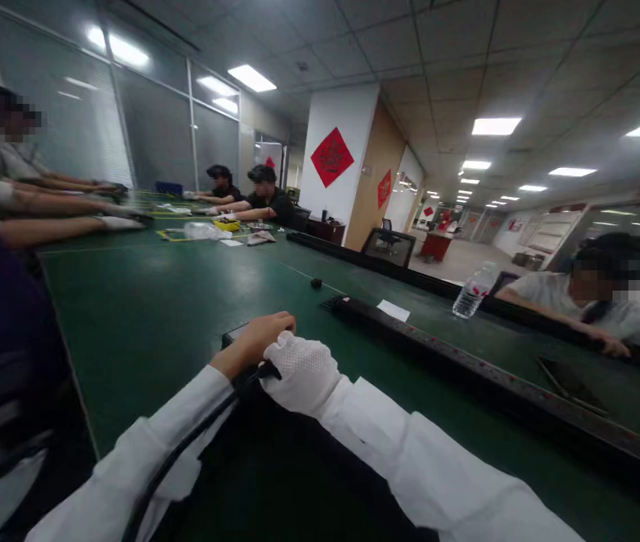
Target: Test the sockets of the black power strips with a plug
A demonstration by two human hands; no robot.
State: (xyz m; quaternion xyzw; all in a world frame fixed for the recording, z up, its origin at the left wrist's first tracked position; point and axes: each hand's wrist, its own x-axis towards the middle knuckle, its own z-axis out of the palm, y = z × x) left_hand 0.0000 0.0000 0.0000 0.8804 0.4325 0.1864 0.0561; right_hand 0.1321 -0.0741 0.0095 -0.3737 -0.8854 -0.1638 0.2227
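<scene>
Black cable (173,455) is draped along the left sleeve (153,429) toward the bare left hand (260,339), fingers bent, hold unclear, over a dark box (230,336), perhaps to be steadied toward the table's (184,286) near edge, beside the gloved right hand (303,369), its grip hidden.

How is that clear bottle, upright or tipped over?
Upright: the clear bottle stands base-down on the green table with its neck up, though it slants in this view.
</scene>
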